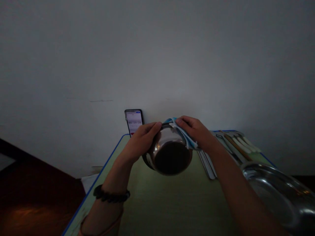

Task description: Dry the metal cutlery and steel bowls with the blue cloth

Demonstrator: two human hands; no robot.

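A shiny metal bowl point(169, 157) is tilted above the table, its round base turned towards me. My left hand point(145, 139) grips it at the left, thumb along the upper edge and the other fingers hidden behind. At its upper right, my right hand point(195, 131) is closed on a blue and white cloth point(184, 134), which lies against the bowl's side and rim. The inside of the bowl faces away and cannot be seen.
The green table point(152, 206) with blue edging stands against a grey wall point(157, 59). A phone point(134, 121) showing a timer leans there. At the right lie several utensils point(236, 144), some white-handled, behind a large metal basin point(273, 193).
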